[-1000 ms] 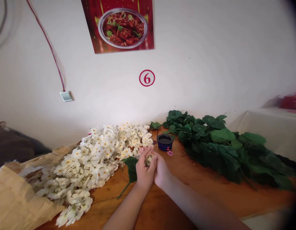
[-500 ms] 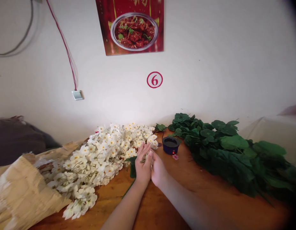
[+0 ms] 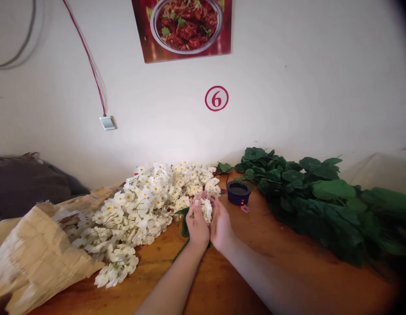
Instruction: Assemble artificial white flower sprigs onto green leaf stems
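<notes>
Between my cupped palms is a small bunch of white artificial flowers (image 3: 207,211). My left hand (image 3: 198,225) is curled around its left side, with the thumb lying over it. On the other side my right hand (image 3: 222,227) is cupped against the petals, its fingers partly hidden behind them. A dark green leaf (image 3: 184,224) shows just left of my left hand, and a piece of green stem (image 3: 180,251) shows below it beside my forearm. A large heap of white flowers with yellow centres (image 3: 140,210) lies to the left.
A dark blue round heater-like pot (image 3: 238,193) with a red light stands on the wooden table (image 3: 252,243), a small pink flower (image 3: 245,209) before it. Green leaves (image 3: 308,210) are piled at right. A brown paper wrapping (image 3: 42,258) lies at left. Behind rises a white wall (image 3: 281,109).
My hands have parted slightly at the top, so more of the white flowers shows between them. The whole view has shifted a little.
</notes>
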`<move>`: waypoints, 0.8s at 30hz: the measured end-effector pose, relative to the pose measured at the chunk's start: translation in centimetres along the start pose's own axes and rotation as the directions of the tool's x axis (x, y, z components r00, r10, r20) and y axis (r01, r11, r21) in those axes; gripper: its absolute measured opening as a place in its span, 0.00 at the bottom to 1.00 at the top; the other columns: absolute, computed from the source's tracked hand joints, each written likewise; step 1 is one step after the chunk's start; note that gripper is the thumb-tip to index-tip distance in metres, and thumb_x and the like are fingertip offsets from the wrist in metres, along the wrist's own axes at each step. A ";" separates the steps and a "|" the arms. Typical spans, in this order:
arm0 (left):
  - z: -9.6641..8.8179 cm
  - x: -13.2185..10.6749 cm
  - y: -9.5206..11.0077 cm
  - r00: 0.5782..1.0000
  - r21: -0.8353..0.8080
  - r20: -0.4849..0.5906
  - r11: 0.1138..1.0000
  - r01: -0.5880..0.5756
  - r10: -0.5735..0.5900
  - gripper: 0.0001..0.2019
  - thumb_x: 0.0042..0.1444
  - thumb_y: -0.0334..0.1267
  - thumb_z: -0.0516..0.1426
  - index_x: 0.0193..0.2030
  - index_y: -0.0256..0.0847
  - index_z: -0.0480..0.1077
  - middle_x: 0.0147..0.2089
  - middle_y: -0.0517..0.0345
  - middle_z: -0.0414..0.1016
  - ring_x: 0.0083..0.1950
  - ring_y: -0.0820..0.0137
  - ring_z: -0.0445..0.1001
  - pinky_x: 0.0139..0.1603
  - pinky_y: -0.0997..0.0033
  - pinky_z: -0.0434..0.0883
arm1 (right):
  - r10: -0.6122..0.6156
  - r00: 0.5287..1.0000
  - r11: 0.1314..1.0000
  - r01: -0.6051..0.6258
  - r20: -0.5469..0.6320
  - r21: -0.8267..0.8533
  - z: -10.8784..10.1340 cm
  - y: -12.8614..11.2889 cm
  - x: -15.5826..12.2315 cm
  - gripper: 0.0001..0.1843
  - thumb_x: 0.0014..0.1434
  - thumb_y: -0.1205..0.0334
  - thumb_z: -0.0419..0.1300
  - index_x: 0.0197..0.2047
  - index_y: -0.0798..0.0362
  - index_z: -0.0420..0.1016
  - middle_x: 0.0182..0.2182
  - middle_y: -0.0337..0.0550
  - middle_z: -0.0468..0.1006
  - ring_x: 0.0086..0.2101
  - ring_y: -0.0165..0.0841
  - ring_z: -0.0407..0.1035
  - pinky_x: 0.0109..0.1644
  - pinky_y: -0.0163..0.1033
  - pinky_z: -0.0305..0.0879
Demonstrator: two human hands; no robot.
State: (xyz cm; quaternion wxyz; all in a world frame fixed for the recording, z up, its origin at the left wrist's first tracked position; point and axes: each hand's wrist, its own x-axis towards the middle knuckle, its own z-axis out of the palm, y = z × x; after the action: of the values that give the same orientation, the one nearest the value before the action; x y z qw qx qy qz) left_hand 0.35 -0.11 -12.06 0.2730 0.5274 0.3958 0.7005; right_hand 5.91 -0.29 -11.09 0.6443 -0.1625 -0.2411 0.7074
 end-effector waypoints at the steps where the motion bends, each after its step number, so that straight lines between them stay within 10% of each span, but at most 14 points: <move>1: 0.1 0.0 0.1 0.999 -0.054 -0.008 0.998 0.044 -0.044 0.22 0.67 0.47 0.45 0.56 0.39 0.73 0.56 0.49 0.76 0.60 0.63 0.71 0.65 0.59 0.63 | -0.055 0.998 0.998 0.054 -0.034 -0.011 -0.1 0.2 -0.1 0.17 0.57 0.44 0.58 0.44 0.45 0.73 0.44 0.39 0.80 0.49 0.39 0.72 0.53 0.45 0.67; 6: 0.1 0.0 0.4 0.993 -0.137 0.019 0.983 0.120 -0.119 0.22 0.66 0.48 0.48 0.58 0.39 0.71 0.58 0.49 0.74 0.62 0.62 0.69 0.65 0.59 0.64 | -0.366 0.930 0.888 0.338 -0.034 -0.311 -1.1 1.3 -0.4 0.12 0.56 0.49 0.62 0.39 0.45 0.69 0.39 0.36 0.77 0.44 0.35 0.70 0.50 0.39 0.64; 15: 0.2 0.0 0.8 0.981 -0.204 0.081 0.961 0.188 -0.175 0.26 0.67 0.49 0.41 0.55 0.37 0.73 0.58 0.48 0.74 0.61 0.63 0.71 0.62 0.62 0.67 | -0.245 0.970 0.936 0.239 0.010 -0.257 -1.4 0.7 0.1 0.16 0.61 0.46 0.52 0.42 0.46 0.73 0.39 0.38 0.79 0.40 0.36 0.71 0.47 0.40 0.65; 24: 0.3 0.2 0.5 0.968 -0.061 0.108 0.970 0.236 -0.228 0.20 0.64 0.47 0.49 0.52 0.38 0.75 0.53 0.49 0.78 0.56 0.59 0.75 0.60 0.57 0.69 | -0.397 0.916 0.842 0.390 0.060 -0.374 -1.3 0.4 -0.1 0.16 0.59 0.49 0.58 0.49 0.43 0.72 0.50 0.39 0.74 0.51 0.36 0.68 0.57 0.42 0.61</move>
State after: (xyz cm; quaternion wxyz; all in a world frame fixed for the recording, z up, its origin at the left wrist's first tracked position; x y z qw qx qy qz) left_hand 0.59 -0.12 -11.44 0.3918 0.5015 0.4145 0.6505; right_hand 6.32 -0.24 -12.39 0.7344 -0.2378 -0.3945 0.4985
